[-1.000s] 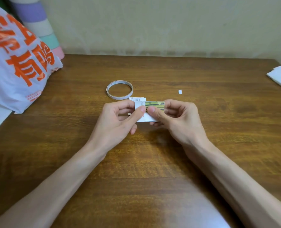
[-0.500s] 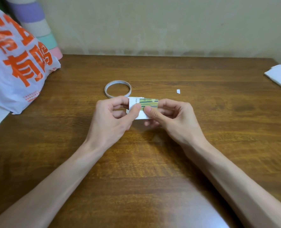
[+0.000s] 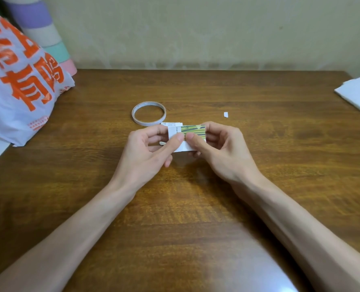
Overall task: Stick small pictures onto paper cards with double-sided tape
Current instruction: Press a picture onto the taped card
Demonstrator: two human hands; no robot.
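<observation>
A wooden table (image 3: pixel 259 98) fills the view, its far edge against a plain wall. At far left a white plastic bag (image 3: pixel 17 98) printed with large orange characters rests on the table, and a pastel-banded cylinder (image 3: pixel 46 32) stands behind it.

Both bare forearms reach in from the near edge and meet at mid-table. The left hand (image 3: pixel 145 152) and the right hand (image 3: pixel 223 150) each pinch the same paper card, thumbs side by side on its front and nearly touching, fingers curled behind it.

A folded white sheet (image 3: pixel 358 95) lies at the far right edge. A thin roll of double-sided tape (image 3: pixel 147 123) lies flat just beyond the left hand.

The paper card (image 3: pixel 173 133), white, is held just above the table between the two hands. The small picture (image 3: pixel 193 130), striped green and yellow, lies against the upper right part of the card, above the right thumb. A printed paper slip (image 3: pixel 171 123) shows just behind the card's top edge. A tiny white scrap (image 3: pixel 226 114) lies on the table beyond the right hand.
</observation>
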